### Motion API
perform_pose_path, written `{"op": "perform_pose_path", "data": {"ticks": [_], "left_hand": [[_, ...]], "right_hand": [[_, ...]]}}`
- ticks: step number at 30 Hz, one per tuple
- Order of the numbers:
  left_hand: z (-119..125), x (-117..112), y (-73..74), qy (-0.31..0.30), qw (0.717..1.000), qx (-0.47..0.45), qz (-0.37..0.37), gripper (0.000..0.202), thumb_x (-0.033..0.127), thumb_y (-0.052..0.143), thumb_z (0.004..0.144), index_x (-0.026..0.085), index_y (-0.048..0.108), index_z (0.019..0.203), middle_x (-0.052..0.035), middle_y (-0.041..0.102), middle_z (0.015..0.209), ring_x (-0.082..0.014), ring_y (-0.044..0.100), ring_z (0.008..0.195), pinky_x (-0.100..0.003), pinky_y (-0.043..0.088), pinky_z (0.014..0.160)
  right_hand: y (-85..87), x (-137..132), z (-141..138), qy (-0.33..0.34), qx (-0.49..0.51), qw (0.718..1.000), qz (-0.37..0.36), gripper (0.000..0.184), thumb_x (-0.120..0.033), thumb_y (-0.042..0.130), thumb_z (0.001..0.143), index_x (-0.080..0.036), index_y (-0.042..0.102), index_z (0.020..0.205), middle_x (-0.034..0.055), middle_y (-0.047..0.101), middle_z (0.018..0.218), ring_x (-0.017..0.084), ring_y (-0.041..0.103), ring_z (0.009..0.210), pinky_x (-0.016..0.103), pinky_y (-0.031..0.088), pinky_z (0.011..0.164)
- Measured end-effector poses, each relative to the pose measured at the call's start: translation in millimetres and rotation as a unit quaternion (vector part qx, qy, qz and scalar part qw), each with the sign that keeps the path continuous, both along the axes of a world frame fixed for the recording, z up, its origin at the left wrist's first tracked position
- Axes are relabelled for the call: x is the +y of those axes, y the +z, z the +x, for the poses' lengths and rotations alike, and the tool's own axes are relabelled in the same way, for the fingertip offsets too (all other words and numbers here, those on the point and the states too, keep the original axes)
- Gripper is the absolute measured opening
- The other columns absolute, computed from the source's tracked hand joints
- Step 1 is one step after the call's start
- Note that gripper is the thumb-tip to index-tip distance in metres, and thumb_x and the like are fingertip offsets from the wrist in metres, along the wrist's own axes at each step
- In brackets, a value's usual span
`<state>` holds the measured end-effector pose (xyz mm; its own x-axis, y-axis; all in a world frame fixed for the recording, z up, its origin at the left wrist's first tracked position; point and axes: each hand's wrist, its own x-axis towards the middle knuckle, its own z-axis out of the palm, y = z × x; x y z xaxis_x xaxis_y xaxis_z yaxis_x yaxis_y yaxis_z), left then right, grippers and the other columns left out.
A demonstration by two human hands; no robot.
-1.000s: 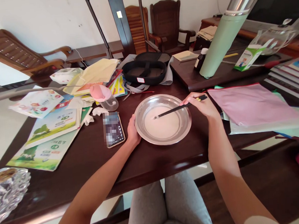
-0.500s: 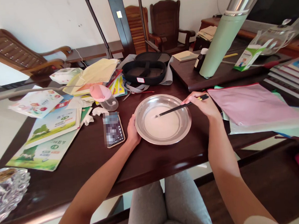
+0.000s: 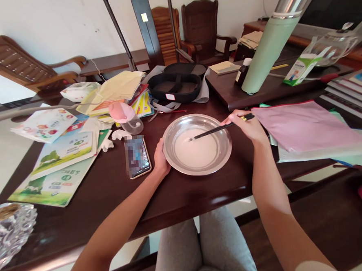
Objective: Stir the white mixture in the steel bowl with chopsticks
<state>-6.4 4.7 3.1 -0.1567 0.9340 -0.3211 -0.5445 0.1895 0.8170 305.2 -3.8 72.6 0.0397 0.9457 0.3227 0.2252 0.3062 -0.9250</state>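
A round, shallow metal bowl (image 3: 198,169) stands on the dark table and holds a milky white liquid (image 3: 197,151). Against its left side rests my left hand (image 3: 161,159), thumb along the outer wall near the rim; the other fingers are mostly hidden beneath, gripping the bowl. Over the right rim, my right hand (image 3: 245,125) is closed around black chopsticks (image 3: 213,130) with gold bands near the top. Their tips slant down to the left into the liquid. A phone (image 3: 139,156) with a lit, blurred screen lies left of my left hand.
A pink-lidded bottle (image 3: 126,117) and crumpled tissues (image 3: 119,134) are beyond the phone. Booklets (image 3: 56,182) lie left, a glass dish (image 3: 12,231) nearer. An opened black case (image 3: 175,89) sits behind the bowl. Right are a pink pouch (image 3: 309,125) and a tall green flask (image 3: 269,50).
The chopsticks' tips have moved slightly to the right in the liquid, and my right hand has shifted a little right with them. My left hand and the bowl stay in place.
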Motion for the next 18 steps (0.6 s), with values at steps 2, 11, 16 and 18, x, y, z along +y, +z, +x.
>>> {"op": "perform_pose_path", "data": {"ticks": [2,11,16,18], "left_hand": [[0,0,0.0,-0.004,1.000,-0.002,0.000,0.035,0.053,0.088,0.075,0.021,0.075,0.081,-0.0034,0.081,0.089,-0.0270,0.076,0.102,-0.036,0.059,0.097],[2,0,0.4,-0.011,1.000,-0.002,0.009,0.037,0.055,0.089,0.075,0.021,0.074,0.082,-0.0038,0.082,0.089,-0.0295,0.077,0.107,-0.039,0.060,0.098],[2,0,0.9,-0.018,1.000,-0.009,0.014,0.038,0.056,0.089,0.075,0.021,0.075,0.083,-0.0043,0.082,0.090,-0.0304,0.077,0.108,-0.039,0.059,0.099],[1,0,0.6,-0.013,1.000,-0.008,0.011,0.039,0.055,0.090,0.074,0.020,0.075,0.082,-0.0039,0.082,0.089,-0.0293,0.077,0.106,-0.038,0.059,0.099]], "right_hand": [[-2.5,-1,10,-0.053,0.016,0.998,0.023,0.050,-0.072,0.078,0.088,-0.027,0.074,0.065,0.0029,0.080,0.070,0.026,0.080,0.076,0.044,0.061,0.091],[3.1,-2,-4,0.074,-0.009,0.997,-0.025,0.054,-0.078,0.080,0.081,-0.026,0.077,0.067,0.0046,0.082,0.073,0.027,0.081,0.078,0.042,0.064,0.086],[1.3,-2,6,-0.035,0.005,0.999,0.010,0.052,-0.075,0.079,0.085,-0.026,0.075,0.066,0.0037,0.081,0.071,0.027,0.080,0.077,0.044,0.063,0.090],[-1.5,-3,14,-0.067,0.026,0.997,0.027,0.055,-0.074,0.078,0.087,-0.026,0.072,0.061,0.0036,0.078,0.066,0.027,0.079,0.071,0.044,0.063,0.087]]}}
